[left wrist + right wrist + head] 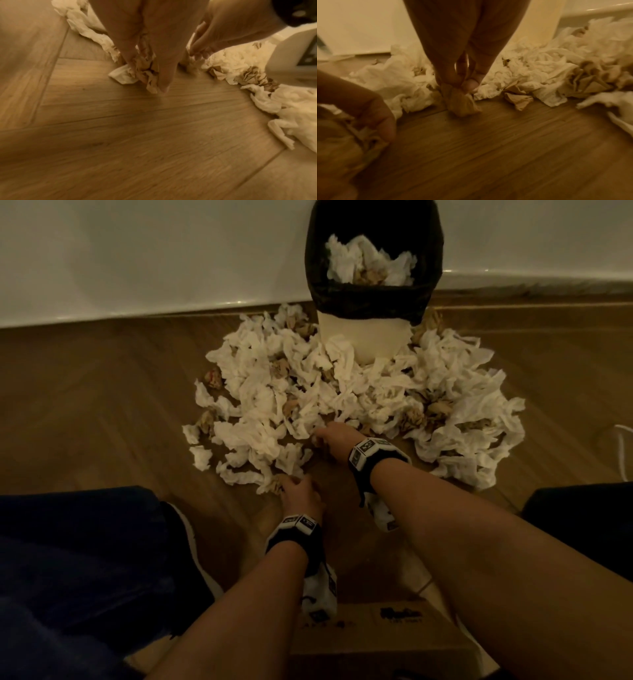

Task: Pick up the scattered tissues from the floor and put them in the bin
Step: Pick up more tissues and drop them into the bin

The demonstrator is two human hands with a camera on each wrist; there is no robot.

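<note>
Left hand (145, 44) fingers pinching a crumpled tissue (145, 73) off the floor (154, 135); right hand (462, 54) fingers pinching a brown wad (460, 106), lined bin (371, 299) behind

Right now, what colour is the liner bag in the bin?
Black; the liner folds over the rim of the cream-coloured bin. It shows best in the head view.

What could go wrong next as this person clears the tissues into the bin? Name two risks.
1. The left hand and right hand each pinch only small crumpled wads, so pieces may drop on the way.
2. The cream bin with black liner already holds tissues, and the white and brown tissue pile is large: it may overflow.
</note>
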